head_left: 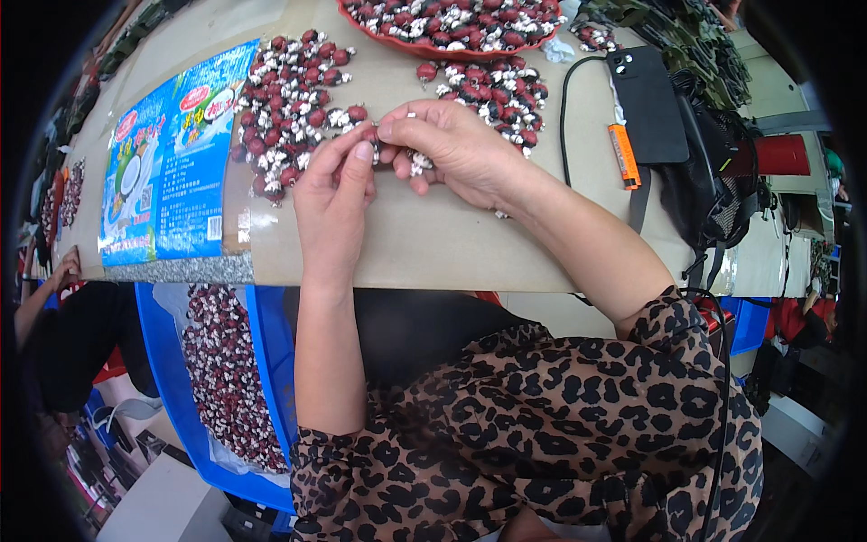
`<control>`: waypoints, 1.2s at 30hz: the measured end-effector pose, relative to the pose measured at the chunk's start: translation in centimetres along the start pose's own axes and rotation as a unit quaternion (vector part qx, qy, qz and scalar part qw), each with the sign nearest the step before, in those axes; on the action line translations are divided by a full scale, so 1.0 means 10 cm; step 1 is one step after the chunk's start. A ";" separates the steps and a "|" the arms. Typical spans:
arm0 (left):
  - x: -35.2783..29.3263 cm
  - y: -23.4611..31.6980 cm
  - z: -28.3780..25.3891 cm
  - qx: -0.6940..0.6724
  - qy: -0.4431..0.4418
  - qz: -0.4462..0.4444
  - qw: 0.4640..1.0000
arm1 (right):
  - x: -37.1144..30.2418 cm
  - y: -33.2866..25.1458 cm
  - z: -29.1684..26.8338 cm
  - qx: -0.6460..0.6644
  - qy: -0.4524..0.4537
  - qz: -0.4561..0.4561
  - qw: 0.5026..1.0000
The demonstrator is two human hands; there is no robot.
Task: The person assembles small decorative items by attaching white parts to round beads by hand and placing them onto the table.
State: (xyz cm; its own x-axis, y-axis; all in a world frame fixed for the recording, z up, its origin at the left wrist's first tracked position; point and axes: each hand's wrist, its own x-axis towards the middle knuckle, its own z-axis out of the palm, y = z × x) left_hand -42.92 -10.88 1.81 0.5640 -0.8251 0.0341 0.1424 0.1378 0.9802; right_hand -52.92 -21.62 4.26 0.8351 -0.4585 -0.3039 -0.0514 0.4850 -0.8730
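My left hand (339,181) and my right hand (452,149) meet above the table, fingertips pinched together around a small dark-red and black piece (373,135). Its finer details are too small to make out. More white-and-dark bits show under the curled fingers of the right hand. To the left of my hands spreads a loose pile of red, black and white pieces (287,104). Another such pile (506,95) lies just beyond the right hand. Behind both, a red basin (397,47) is heaped with the same pieces.
A blue printed plastic sheet (194,194) covers the table's left part. Below the edge stands a blue bin (275,397) full of pieces. At right lie a black phone (646,108), an orange flat object (623,155), a cable and a black bag (713,172). Another person's hand (68,266) is far left.
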 end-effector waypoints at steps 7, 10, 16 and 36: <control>-0.04 0.06 0.07 -0.012 0.008 0.033 0.999 | -0.03 -0.07 -0.02 -0.057 -0.029 -0.041 0.997; -0.04 0.04 0.06 -0.020 0.013 0.023 0.999 | 0.00 -0.32 -0.11 -0.072 0.067 -0.103 0.990; -0.02 0.05 0.01 -0.030 -0.004 0.023 0.999 | 0.53 -0.98 -0.55 -0.439 0.354 -0.362 0.742; -0.08 -0.04 0.03 0.164 -0.103 0.162 0.968 | 0.45 -0.16 -0.02 -0.636 -0.010 -0.304 0.710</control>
State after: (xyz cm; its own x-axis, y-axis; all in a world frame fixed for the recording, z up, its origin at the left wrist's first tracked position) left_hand -43.68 -10.50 1.47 0.3564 -0.8641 0.3554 -0.3002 0.2543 0.9194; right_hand -49.16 -24.61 4.25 0.9218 -0.2774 0.2707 -0.1192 -0.8674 -0.4831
